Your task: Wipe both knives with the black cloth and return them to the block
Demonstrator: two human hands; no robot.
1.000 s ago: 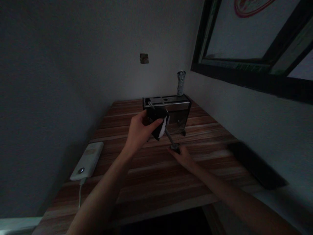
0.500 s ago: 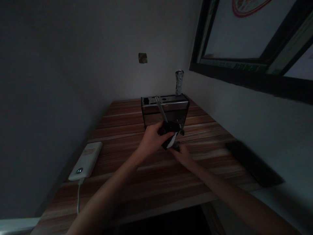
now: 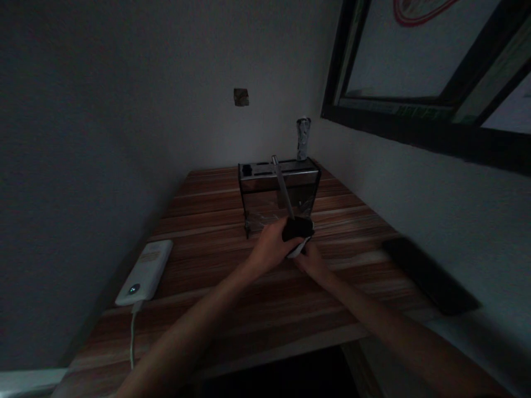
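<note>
Now, dim light makes this one tricky: the near end of the metal rod [image 3: 283, 189] vanishes behind a black piece [image 3: 297, 228], and most of the fingers of the right hand [image 3: 313, 264] are lost back there too. What that black piece is made of, nobody can tell from here; it reads as a solid dark patch. Both forearms run out at the bottom edge, and the frame [image 3: 415, 132] on the right wall is cut off above and to the side. Lettering on the power bank [image 3: 146, 271] is too faint to read.

Onto the rod itself: straight, grey, slim, tilted, its far tip raised and leaning leftward, passing in front of the metal rack [image 3: 257, 170]. It's held up over the middle of the striped wooden counter [image 3: 199, 221]. The hands are close together, almost meeting: the left hand [image 3: 270, 247] is clamped on the black piece, thumb across its pale lining [image 3: 299, 249], and the right is closed around the rod's near end, just below.

Count them up: two hands, one rod, one black piece, one rack with one silvery upright object [image 3: 303, 138] at its right end, one power bank with one white cable [image 3: 133, 337], one dark flat slab [image 3: 429, 275] by the right wall, one brownish square [image 3: 241, 97] on the back wall.
</note>
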